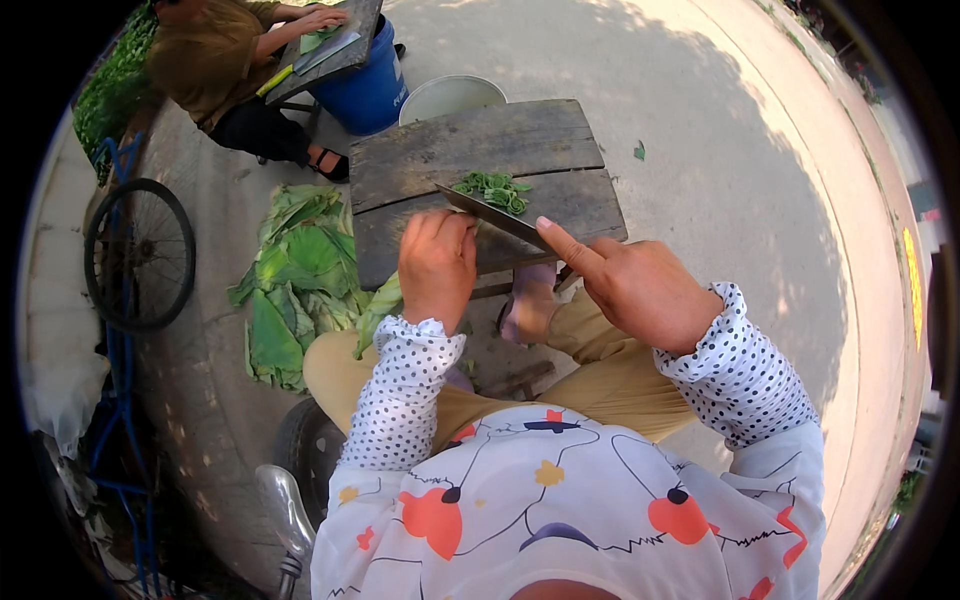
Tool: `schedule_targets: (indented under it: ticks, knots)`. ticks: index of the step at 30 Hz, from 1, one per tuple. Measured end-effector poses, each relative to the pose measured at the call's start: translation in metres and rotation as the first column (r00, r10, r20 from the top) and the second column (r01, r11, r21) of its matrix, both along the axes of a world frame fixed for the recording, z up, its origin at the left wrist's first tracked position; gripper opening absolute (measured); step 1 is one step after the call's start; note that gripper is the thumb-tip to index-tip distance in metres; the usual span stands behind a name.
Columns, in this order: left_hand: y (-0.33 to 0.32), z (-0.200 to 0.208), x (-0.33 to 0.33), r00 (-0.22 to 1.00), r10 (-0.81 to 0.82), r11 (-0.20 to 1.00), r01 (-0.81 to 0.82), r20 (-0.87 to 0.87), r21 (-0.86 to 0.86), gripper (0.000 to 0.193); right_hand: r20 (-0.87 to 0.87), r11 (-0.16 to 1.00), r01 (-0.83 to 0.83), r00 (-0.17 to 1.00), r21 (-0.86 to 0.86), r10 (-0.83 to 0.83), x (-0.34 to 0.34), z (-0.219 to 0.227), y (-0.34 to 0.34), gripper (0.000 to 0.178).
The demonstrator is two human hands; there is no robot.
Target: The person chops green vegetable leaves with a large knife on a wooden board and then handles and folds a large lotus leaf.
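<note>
Over a weathered wooden plank table (440, 150), my right hand (640, 290) is closed round a kitchen knife (492, 214), its index finger stretched along the blade. The knife's handle is hidden in the palm. My left hand (437, 262) is bunched at the table's near edge, fingertips beside the blade, gripping a green leaf (382, 308) whose tail hangs out below toward my lap. Just beyond the blade lies a small heap of shredded green leaf (494, 188).
Large green leaves (305, 265) are piled on the ground left of the table. A metal basin (452, 95) stands behind it. At upper left, a person (215, 60) works at another board, with a knife and a blue bucket (368, 88) nearby. A bicycle wheel (140, 255) stands far left.
</note>
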State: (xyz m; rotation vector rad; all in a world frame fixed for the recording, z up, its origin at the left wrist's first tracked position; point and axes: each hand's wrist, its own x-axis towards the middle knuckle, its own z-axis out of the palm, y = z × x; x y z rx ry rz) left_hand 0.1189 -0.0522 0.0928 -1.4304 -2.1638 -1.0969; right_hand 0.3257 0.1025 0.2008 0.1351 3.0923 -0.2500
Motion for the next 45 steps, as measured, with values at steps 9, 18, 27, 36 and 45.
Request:
schedule_targets:
  ticks: [9,18,27,36,45]
  knots:
    - [-0.002,0.001,0.001,1.0,0.016,1.0,-0.016,-0.014,-0.011,0.014,-0.094,0.997,-0.017,0.996,-0.078,0.01,-0.04,-0.029,-0.004,0.088]
    - [-0.003,0.005,0.001,0.997,0.06,0.996,-0.062,-0.038,-0.062,0.014,-0.187,0.992,0.009,0.982,-0.126,-0.033,-0.046,-0.033,0.014,0.082]
    - [-0.003,0.002,0.002,0.999,0.042,0.999,-0.042,-0.002,-0.024,0.013,-0.003,0.997,-0.042,0.999,0.062,0.042,-0.005,0.001,0.0,0.086]
    - [-0.005,0.002,0.002,0.999,0.026,0.998,-0.027,-0.026,-0.054,0.014,-0.093,0.997,-0.049,0.995,-0.051,0.044,-0.05,-0.034,-0.003,0.088]
    - [-0.004,0.002,0.0,0.998,0.054,0.996,-0.055,-0.014,-0.073,0.016,-0.154,0.991,-0.021,0.988,-0.128,0.001,-0.036,-0.021,0.003,0.085]
